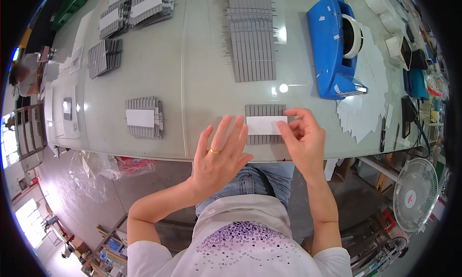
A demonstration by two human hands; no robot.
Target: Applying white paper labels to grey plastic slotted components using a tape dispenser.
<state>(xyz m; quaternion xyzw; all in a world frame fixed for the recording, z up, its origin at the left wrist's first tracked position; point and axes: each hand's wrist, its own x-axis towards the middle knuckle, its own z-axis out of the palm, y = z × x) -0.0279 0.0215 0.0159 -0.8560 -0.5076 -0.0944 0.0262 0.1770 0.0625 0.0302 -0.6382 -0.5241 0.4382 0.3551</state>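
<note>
White strip (262, 125) laid across grey slatted panel (265, 139) near table (207, 84) edge; strip's right end pinched by thumb and fingers of right hand (308, 141); left hand (217, 157) spread just beside strip's left end

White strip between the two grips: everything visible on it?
The white strip is a plain, straight-edged rectangle that looks like paper or thin card. It lies crosswise, apparently flat, on a grey slatted piece, whose slats show beyond the strip's long edges. The thumb of the right grip is over its right end, hiding part. The left grip, spread open, is near its left end; contact there is unclear.
</note>
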